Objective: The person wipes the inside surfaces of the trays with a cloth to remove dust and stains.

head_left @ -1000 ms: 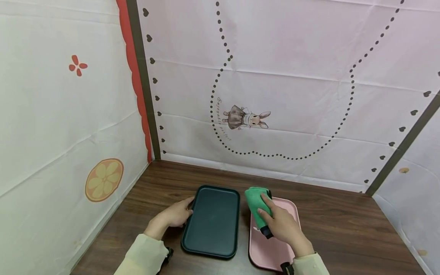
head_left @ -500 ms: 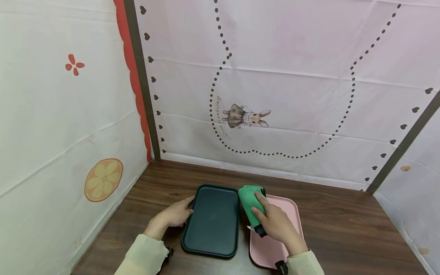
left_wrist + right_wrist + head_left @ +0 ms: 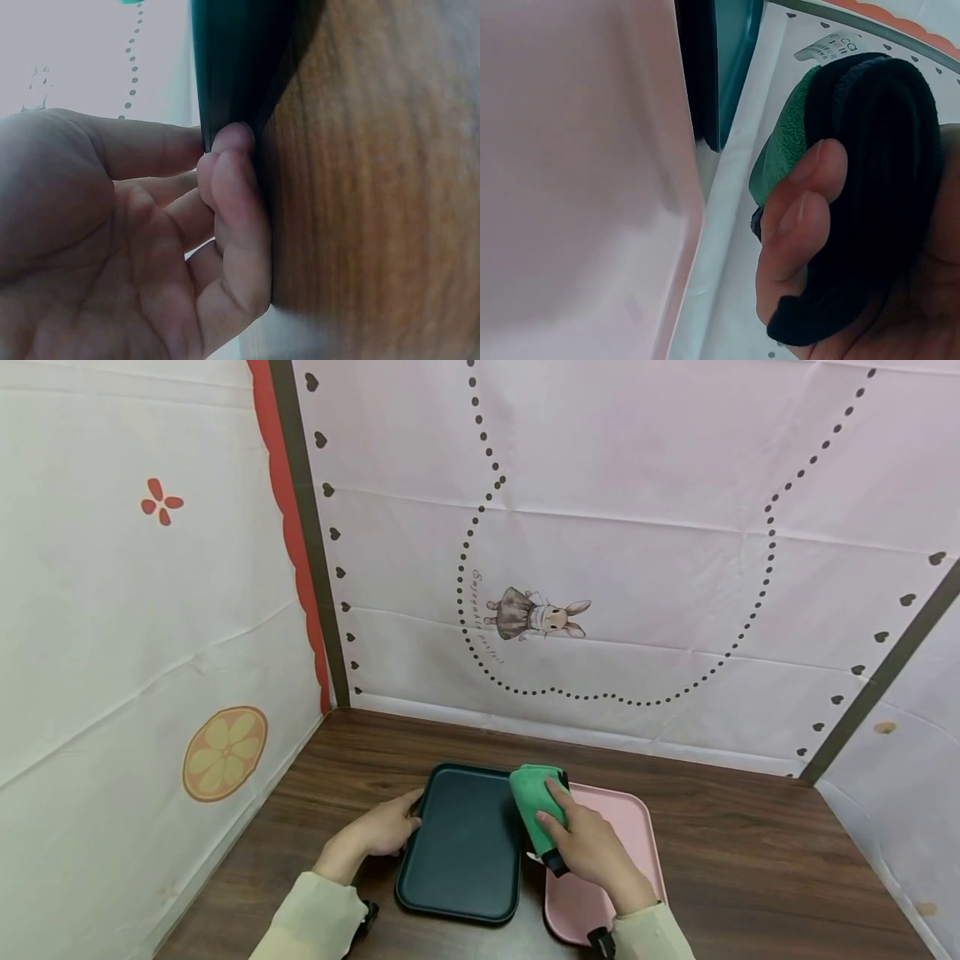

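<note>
At the left long edge of a dark green tray [image 3: 463, 843], my left hand [image 3: 384, 827] pinches the rim. The left wrist view has the thumb on one side of the rim [image 3: 206, 90] and curled fingers on the other, near the wood. My right hand [image 3: 596, 843] grips a folded green towel [image 3: 538, 797] with black trim and a small white printed tag [image 3: 832, 46]. The towel is over the gap between the trays, overlapping the green tray's right edge in the head view. Below the right hand lies a pink tray [image 3: 630, 810], partly hidden by that hand and forearm.
Both trays lie side by side on a dark wooden table [image 3: 750, 852]. A pale printed cloth wall [image 3: 637, 610] with a rabbit figure stands at the back, and another cloth wall [image 3: 112, 652] rises on the left.
My right hand has moved left with the towel, from over the pink tray to the green tray's right edge. The left hand and both trays stay in place.
</note>
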A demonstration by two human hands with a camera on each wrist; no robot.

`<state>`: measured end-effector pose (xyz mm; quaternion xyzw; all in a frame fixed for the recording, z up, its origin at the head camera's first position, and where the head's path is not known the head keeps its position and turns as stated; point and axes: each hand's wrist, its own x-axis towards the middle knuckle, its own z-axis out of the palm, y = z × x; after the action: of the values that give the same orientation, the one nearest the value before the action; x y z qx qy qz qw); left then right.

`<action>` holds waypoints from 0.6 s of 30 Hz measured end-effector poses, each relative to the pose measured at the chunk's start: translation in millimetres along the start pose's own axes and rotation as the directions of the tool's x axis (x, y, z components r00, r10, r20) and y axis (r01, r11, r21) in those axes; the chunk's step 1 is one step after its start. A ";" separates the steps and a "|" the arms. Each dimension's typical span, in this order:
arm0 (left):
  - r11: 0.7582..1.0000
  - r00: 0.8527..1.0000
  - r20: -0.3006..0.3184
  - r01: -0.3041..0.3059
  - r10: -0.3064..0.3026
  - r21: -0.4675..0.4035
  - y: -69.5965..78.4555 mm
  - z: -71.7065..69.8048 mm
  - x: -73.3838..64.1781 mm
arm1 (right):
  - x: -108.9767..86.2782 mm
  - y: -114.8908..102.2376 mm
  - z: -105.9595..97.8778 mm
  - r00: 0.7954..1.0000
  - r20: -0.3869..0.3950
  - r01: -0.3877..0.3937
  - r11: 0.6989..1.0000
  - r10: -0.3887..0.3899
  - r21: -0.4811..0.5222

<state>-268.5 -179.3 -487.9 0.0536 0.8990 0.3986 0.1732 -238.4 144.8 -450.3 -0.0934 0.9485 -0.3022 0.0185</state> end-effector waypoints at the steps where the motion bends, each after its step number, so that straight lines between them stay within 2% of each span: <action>1: 1.000 1.000 0.000 0.001 -0.001 0.000 0.1 0.0 -0.1 | 0.4 -0.7 0.7 1.000 0.000 0.003 1.000 -0.003 0.002; 18: 1.000 1.000 -0.006 -0.006 0.006 0.017 0.1 0.4 -1.5 | 8.3 -14.9 14.9 0.998 0.037 0.045 0.999 -0.045 0.011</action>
<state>-267.0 -179.3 -487.6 0.0566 0.9027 0.3919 0.1685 -242.6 122.8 -453.7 -0.1202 0.9441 -0.3056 0.0299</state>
